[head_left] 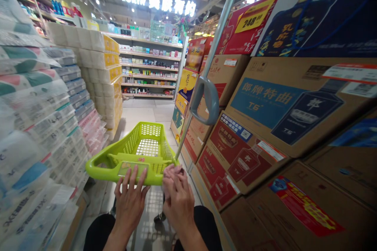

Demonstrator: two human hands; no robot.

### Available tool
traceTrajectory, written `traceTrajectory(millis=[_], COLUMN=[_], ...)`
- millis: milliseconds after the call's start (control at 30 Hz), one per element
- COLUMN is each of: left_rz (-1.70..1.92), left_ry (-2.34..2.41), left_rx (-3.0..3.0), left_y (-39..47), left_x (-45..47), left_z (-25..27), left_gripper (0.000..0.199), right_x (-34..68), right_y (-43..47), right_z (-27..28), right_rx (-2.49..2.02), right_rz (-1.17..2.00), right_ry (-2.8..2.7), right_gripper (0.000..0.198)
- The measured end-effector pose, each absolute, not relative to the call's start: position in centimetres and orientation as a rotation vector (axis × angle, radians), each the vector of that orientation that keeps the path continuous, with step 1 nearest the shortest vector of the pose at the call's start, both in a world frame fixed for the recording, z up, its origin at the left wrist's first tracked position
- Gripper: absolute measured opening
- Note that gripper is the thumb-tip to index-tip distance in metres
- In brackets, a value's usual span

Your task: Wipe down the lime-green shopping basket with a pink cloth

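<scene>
The bright-green perforated plastic basket lies open from above. At its right, a slanting metal pole with a grey plastic loop handle bars the side; brown cardboard cartons wall the right, white plastic-wrapped packs the left; pale tiled floor runs free ahead.

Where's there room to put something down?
Inside the rim of the green plastic basket, or on the pale tiled floor between it and the stocked pale shelves. Crowded: left, plastic-wrapped packs; right, stacked brown cardboard boxes.

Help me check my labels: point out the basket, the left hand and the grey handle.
Basket (154, 160): head view, on its near rim.
Left hand (129, 199): head view, on its back.
Grey handle (213, 102): head view, on the loop's right side.
</scene>
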State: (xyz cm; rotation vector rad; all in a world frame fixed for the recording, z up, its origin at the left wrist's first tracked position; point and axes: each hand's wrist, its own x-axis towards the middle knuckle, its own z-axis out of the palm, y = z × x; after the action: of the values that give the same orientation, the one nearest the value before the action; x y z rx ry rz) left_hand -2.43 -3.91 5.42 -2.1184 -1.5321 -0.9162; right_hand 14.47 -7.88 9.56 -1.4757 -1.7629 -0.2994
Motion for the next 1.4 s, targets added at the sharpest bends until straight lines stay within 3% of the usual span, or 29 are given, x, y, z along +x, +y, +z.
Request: traceTrajectory(millis=[167,400,600,967,1400], left_rz=[-0.947,-1.011,-0.972,-0.809,-0.842], left_ry=[-1.526,-1.453,-1.689,-1.699,-1.74], left_rx=[-2.069,-2.187,-2.009,-2.005,-2.022], left_y=[-4.1,-3.8,0.1,3.2,1.1], left_x=[-0.4,0.8,-5.0,-4.5,-2.5], left_z=[5.2,6.7,8.4,8.1,8.1], left_gripper=[0.062,0.063,0.039,0.036,0.034], right_x=[17.4,19.2,21.8,13.4,16.5], right_y=[-7.7,-4.6,-1.7,1.0,1.7], right_z=[8.9,10.2,10.4,9.8,10.0], right_rx=[-1.596,-1.735,-1.721,-1.463,-1.426], right_rz=[-0.339,-0.295,-0.257,-0.193,-0.102], right_ry=[-1.632,-1.57,-1.552,-1.721,-1.659], right_gripper=[0.054,0.039,0.042,0.038,0.044])
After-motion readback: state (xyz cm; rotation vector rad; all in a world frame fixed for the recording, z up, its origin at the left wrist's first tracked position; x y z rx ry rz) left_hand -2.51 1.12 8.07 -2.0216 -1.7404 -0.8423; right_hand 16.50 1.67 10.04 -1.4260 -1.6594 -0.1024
